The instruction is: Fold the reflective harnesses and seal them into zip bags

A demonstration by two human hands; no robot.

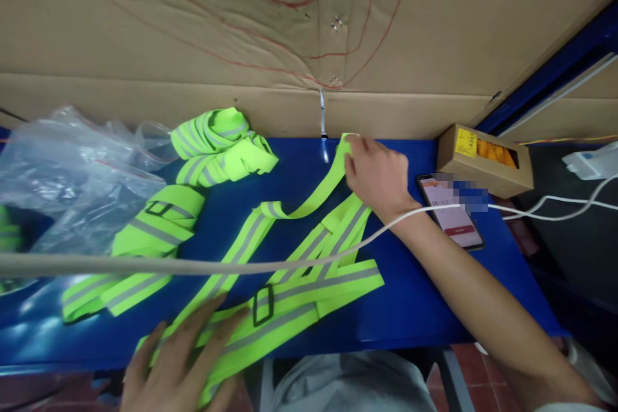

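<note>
A neon yellow-green strap harness [290,328] with grey reflective stripes and a black buckle [263,306] lies spread over the blue table. At its near left end, my left hand [181,360] rests on the straps, fingers spread. Farther back, my right hand [374,174] is closed on one strap of the harness [338,170], its fingers pinched round the upper end. Two more bundles of the same strap lie to the left: a rolled one [219,145] at the back and a folded one [154,225] nearer.
Clear plastic bags [77,167] cover the left of the blue table [415,309]. A phone [451,219] and a cardboard box [483,158] are at the right. A white cable [270,266] crosses the view above the straps. Cardboard [410,109] lines the back.
</note>
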